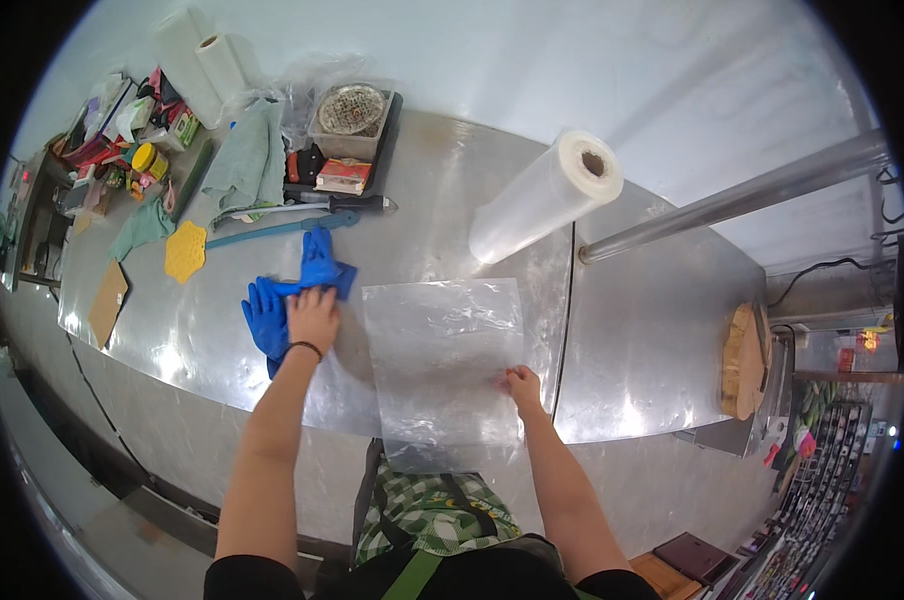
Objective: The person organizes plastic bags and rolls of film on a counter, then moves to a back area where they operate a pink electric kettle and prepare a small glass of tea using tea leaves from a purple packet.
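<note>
On a stainless-steel table, my left hand rests on a pair of blue rubber gloves; whether its fingers grip them I cannot tell. My right hand pinches the right edge of a clear plastic sheet or bag, which lies flat and hangs over the table's front edge. Behind it stands a large roll of clear plastic film, leaning in the view. A yellow flower-shaped cloth or pad and a blue-green long-handled tool lie beyond the gloves.
A knife sharpening steel, a plastic container, a grey-green cloth and mixed goods crowd the back left. A metal pole rises on the right; a wooden chopping block stands at the far right end.
</note>
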Demonstrator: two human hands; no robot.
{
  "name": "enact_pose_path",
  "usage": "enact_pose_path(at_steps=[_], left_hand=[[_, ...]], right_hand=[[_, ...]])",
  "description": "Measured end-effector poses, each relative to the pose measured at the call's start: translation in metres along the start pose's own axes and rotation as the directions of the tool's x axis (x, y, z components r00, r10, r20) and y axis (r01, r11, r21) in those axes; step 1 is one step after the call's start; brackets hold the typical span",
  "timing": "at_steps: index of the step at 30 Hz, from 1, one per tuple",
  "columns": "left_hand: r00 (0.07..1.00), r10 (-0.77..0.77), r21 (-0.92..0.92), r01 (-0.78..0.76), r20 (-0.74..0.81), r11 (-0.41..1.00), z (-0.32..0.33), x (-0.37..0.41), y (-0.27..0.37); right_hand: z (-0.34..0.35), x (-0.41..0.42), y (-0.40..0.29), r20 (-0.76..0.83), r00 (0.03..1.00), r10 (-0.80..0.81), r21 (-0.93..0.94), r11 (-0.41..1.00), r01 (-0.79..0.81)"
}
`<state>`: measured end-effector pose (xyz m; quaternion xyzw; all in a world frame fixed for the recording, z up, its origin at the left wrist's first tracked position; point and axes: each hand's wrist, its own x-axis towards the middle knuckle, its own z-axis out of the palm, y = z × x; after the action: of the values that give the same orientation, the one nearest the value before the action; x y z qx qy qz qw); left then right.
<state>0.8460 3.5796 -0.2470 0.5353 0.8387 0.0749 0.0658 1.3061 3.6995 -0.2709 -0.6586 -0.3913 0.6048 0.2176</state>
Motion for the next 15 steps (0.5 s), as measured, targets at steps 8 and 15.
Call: enact_pose_path(at_steps=[8, 15], left_hand=[[0.996, -0.058, -0.324, 0.035, -0.063, 0.945, -0.052, -0.056, -0.001], [0.992, 0.127, -0.208, -0.127, -0.013, 0.97, -0.001, -0.069, 0.022]], right_hand=[[0.118, -0.005, -0.028, -0.031, 0.937, -0.348, -0.442, 0.845, 0.3], [0.117, 0.014, -0.016, 0.086, 0.987, -0.134, -0.082, 0.987, 0.141]])
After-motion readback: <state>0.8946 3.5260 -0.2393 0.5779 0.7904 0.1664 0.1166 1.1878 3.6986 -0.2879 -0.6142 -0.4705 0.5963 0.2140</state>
